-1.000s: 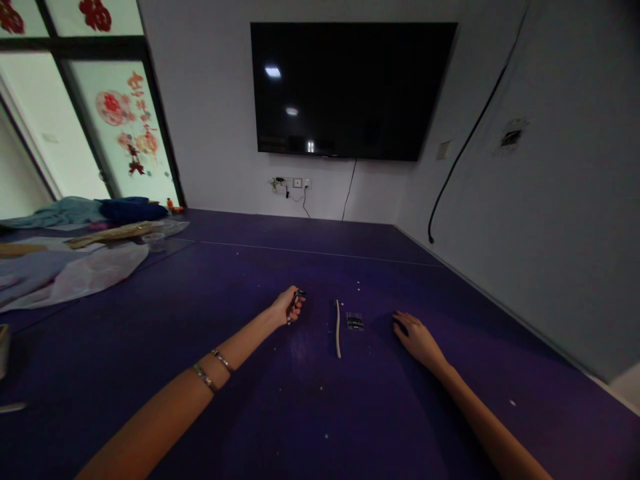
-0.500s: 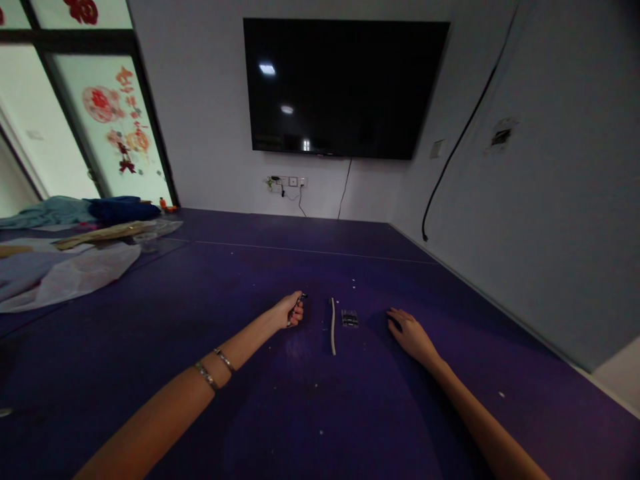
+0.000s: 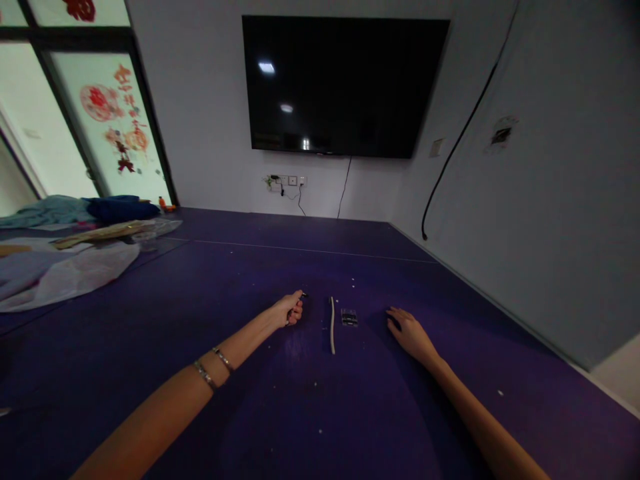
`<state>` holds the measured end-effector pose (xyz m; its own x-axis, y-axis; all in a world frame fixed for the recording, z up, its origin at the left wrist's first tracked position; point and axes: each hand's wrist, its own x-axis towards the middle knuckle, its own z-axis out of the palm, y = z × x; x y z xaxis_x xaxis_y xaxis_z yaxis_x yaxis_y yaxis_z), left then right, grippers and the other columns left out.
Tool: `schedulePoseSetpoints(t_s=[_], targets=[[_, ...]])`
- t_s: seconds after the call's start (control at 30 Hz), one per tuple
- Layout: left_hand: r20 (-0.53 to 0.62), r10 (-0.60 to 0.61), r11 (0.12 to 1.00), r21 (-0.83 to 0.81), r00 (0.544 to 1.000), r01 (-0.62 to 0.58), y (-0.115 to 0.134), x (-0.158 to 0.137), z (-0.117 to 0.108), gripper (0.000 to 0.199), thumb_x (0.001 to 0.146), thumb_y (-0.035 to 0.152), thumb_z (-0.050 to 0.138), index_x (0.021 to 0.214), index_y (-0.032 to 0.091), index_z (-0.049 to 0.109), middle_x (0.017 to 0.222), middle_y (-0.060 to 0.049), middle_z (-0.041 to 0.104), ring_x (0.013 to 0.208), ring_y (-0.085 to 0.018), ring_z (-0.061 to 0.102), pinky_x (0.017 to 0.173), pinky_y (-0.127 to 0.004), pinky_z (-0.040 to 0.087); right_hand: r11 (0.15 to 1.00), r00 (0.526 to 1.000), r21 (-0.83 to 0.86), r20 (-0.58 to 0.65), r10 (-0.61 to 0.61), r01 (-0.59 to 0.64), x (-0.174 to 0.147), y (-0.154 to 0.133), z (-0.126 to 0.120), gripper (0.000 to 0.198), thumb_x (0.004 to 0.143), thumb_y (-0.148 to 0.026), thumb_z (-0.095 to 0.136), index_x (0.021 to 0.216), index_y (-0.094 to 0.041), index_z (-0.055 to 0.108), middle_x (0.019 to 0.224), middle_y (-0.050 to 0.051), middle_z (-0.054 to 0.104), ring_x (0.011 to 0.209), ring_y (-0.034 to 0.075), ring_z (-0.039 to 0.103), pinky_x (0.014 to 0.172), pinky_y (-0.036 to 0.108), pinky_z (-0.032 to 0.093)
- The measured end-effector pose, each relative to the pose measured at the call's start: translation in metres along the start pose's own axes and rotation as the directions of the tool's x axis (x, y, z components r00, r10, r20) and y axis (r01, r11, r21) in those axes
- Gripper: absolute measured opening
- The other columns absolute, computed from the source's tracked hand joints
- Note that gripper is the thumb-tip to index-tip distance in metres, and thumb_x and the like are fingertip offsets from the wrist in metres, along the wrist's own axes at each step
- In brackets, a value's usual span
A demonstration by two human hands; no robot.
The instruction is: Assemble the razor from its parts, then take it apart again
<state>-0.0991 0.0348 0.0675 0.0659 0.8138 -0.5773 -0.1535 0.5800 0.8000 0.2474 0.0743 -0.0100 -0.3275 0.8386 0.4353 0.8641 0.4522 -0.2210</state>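
My left hand (image 3: 290,310) is closed around a small dark tool (image 3: 305,295); only its tip shows past the thumb, and the fingers hide its kind. To the right of that hand, a short pale cable (image 3: 333,327) lies lengthwise on the purple surface (image 3: 300,413). Just right of the cable sits a small clear piece with dark parts (image 3: 349,317), too small to name. My right hand (image 3: 407,331) rests palm down on the surface, fingers stretched and a little apart, holding nothing. It touches neither the cable nor the clear piece.
Clear plastic sheeting (image 3: 100,270) and folded blue cloth (image 3: 123,209) lie at the far left. A television (image 3: 345,87) hangs on the wall ahead, above sockets (image 3: 293,181) with cords. A black cable (image 3: 453,143) dangles along the right wall.
The view has shifted very slightly. My left hand has turned a little, so less of the tool shows below its fingers. My right hand, the cable and the clear piece stay put.
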Motion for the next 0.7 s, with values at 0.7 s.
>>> schedulePoseSetpoints(t_s=[0.7], targets=[[0.024, 0.621, 0.78, 0.072, 0.783, -0.621, -0.019, 0.005, -0.008, 0.046, 0.081, 0.059, 0.037, 0.055, 0.021, 0.035, 0.034, 0.009, 0.025, 0.024, -0.005, 0.024, 0.028, -0.018, 0.016, 0.998, 1.0, 0.065, -0.01, 0.017, -0.017, 0.0, 0.001, -0.001, 0.038, 0.082, -0.031, 0.043, 0.11, -0.013, 0.062, 0.12, 0.014, 0.058, 0.114, 0.027, 0.051, 0.098, 0.043, 0.038]])
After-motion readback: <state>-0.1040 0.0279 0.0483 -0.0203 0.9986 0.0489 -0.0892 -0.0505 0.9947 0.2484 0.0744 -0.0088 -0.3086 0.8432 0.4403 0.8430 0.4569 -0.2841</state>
